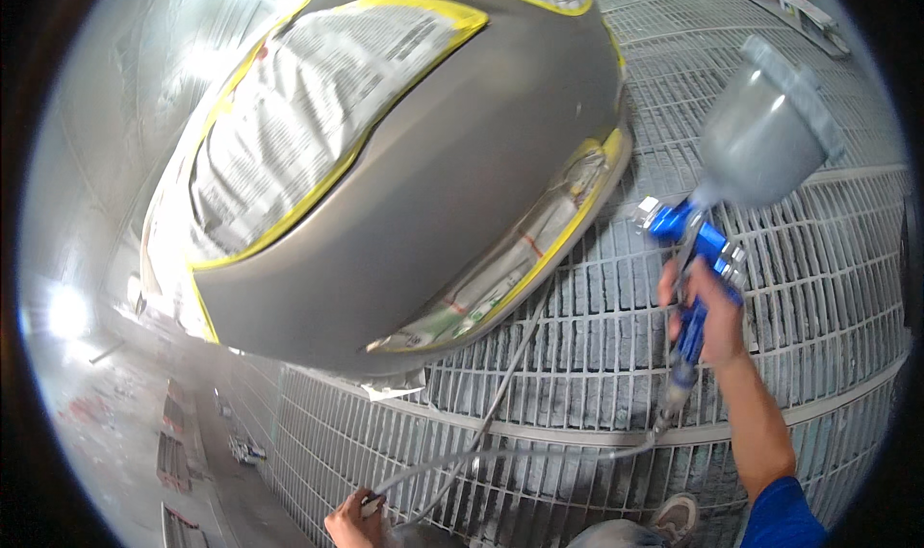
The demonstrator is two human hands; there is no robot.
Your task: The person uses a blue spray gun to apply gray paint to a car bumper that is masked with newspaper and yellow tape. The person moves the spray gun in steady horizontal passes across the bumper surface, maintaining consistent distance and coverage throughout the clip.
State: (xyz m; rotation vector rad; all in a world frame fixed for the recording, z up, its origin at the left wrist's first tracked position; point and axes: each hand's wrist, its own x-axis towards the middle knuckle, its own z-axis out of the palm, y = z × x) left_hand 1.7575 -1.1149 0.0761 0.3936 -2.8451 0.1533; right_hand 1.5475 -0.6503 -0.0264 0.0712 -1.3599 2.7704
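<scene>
My right hand [717,312] is wrapped round the handle of a blue spray gun [710,242]. A translucent grey paint cup [765,129] sits on top of the gun, tilted. From the handle's lower end a grey air hose [539,455] runs left in a curve. My left hand [354,523], at the lower edge, is closed on that hose. To the left of the gun, and apart from it, stands a grey car bumper [472,153]. Its openings are covered with masking paper [308,105], edged in yellow masking tape [322,197].
Metal floor grating [597,384] spreads under the bumper and around my feet; one shoe [676,517] shows. A bright lamp [67,312] glows at the left wall. Small metal items [247,450] lie at the lower left. Several objects [813,11] lie at the far right.
</scene>
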